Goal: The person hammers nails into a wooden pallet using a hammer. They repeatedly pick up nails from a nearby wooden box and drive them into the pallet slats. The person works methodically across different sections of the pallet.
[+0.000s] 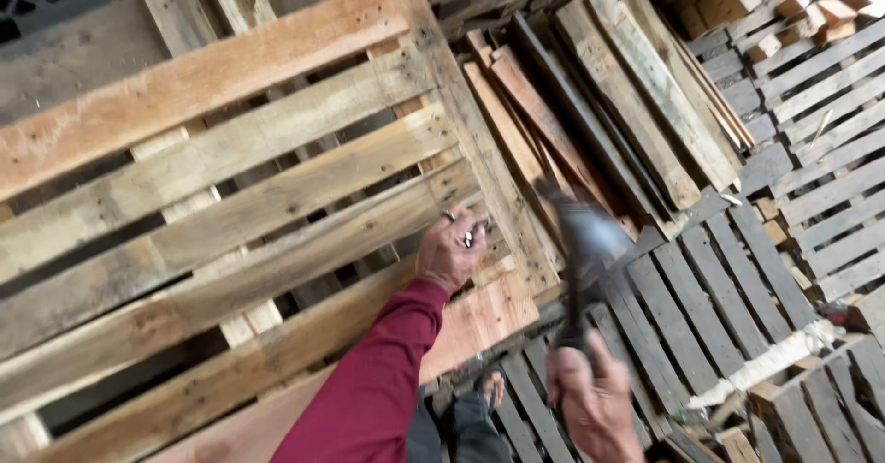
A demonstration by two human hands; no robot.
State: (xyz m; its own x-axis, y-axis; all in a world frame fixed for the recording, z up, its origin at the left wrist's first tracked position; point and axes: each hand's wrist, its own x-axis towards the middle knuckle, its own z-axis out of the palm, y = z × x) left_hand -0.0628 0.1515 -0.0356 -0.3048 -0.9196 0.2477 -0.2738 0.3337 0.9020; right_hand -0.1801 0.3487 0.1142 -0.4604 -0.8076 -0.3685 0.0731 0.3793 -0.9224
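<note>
Left hand (452, 251) pinches nails (468, 238) against pallet (230, 177); right hand (595, 398) grips blurred hammer (585, 251).

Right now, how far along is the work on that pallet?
Most slats on the pallet already sit across it. In hand: the left hand pinches nails at the edge board, the right hand holds a blurred hammer. Loose boards lie unused beside it.

A hammer (586, 251), dark and motion-blurred, stands nearly upright, head uppermost, gripped low on its handle. Small metal nails (467, 237) poke from closed fingers just beside it. The pale wooden pallet (230, 195) leans tilted, slats running across.
</note>
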